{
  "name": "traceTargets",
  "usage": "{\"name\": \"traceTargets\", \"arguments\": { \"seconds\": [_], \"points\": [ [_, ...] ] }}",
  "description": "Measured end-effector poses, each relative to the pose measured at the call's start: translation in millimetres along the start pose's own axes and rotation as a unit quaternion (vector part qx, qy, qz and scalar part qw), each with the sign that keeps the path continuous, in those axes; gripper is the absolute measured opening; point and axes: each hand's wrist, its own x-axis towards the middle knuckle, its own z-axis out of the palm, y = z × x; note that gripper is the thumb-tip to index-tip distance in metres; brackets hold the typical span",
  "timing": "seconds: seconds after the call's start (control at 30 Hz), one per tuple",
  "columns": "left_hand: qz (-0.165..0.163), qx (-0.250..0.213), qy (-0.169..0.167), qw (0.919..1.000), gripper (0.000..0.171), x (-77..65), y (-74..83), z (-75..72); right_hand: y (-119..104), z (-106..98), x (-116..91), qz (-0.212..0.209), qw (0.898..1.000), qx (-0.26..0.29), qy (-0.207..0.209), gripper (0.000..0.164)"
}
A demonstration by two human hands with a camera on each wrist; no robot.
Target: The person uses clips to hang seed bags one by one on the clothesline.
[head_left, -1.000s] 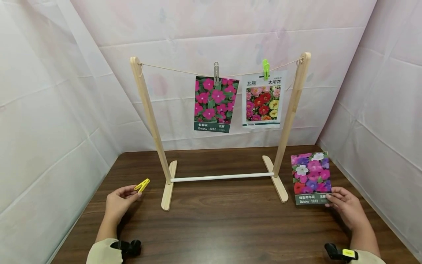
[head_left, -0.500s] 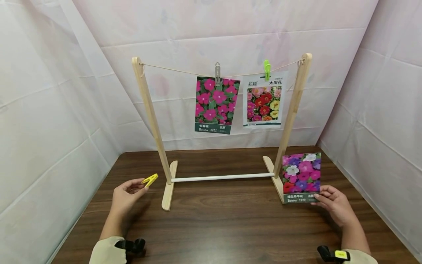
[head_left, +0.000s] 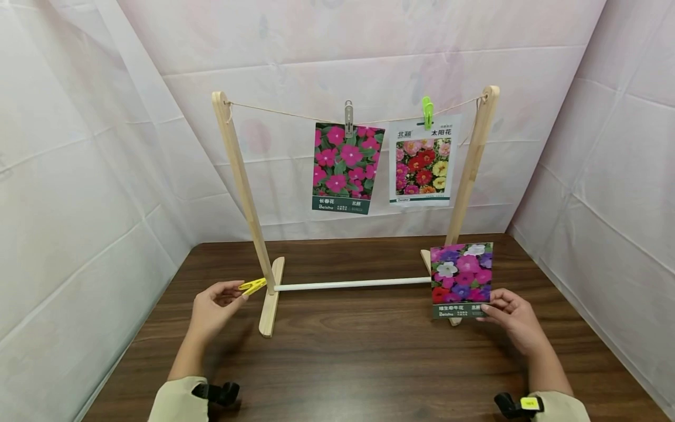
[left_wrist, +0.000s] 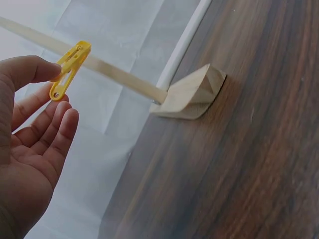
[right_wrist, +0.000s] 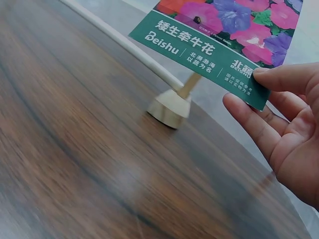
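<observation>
My left hand [head_left: 213, 310] pinches a yellow clothespin [head_left: 253, 286] between thumb and fingertips, beside the rack's left post; the left wrist view shows the clothespin [left_wrist: 70, 70] tilted upward from the fingers. At the lower right corner, my right hand [head_left: 511, 319] holds a seed packet [head_left: 462, 280] printed with pink, purple and white flowers above a green band. The packet overlaps the foot of the right post in the head view. On the string [head_left: 285, 111] hang a pink-flower packet [head_left: 345, 167] under a grey clothespin [head_left: 348, 119] and a white-bordered packet [head_left: 422, 164] under a green clothespin [head_left: 428, 111].
A wooden rack carries the string between its left post [head_left: 239, 176] and right post [head_left: 474, 152], joined low down by a white rod [head_left: 353, 284]. It stands on a brown wooden table [head_left: 343, 357]. Pale cloth [head_left: 295, 35] encloses the back and sides.
My right hand has carried the multicoloured seed packet leftward, in front of the right post's foot. My left hand has brought the yellow clothespin rightward and slightly up, close to the left post.
</observation>
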Motion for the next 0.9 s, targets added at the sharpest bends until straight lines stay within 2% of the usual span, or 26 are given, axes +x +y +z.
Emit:
{"name": "traceTargets", "arguments": {
  "seconds": [0.17, 0.47, 0.57, 0.77, 0.9],
  "points": [
    [0.021, 0.005, -0.004, 0.9998, 0.027, 2.1, 3.0, 4.9, -1.7, 9.3, 5.4, 0.003, 1.000, -0.025, -0.007, 0.010],
    [0.032, 0.009, -0.014, 0.9994, 0.026, 1.4, 12.2, 10.8, -2.6, 22.6, 10.3, 0.018, 0.999, -0.049, -0.015, 0.010],
    [0.039, 0.015, -0.012, 0.9990, 0.027, -0.4, 23.3, 12.0, -2.4, 28.2, 11.1, 0.024, 0.998, -0.055, -0.014, 0.011],
    [0.056, 0.018, -0.015, 0.9982, 0.026, -5.0, 58.1, 10.2, -3.0, 38.8, 13.8, 0.023, 0.998, -0.062, -0.016, 0.016],
    [0.066, 0.021, -0.016, 0.9975, 0.025, -5.2, 66.6, 9.9, -5.6, 44.1, 15.0, 0.036, 0.995, -0.089, -0.007, 0.019]
  ]
}}
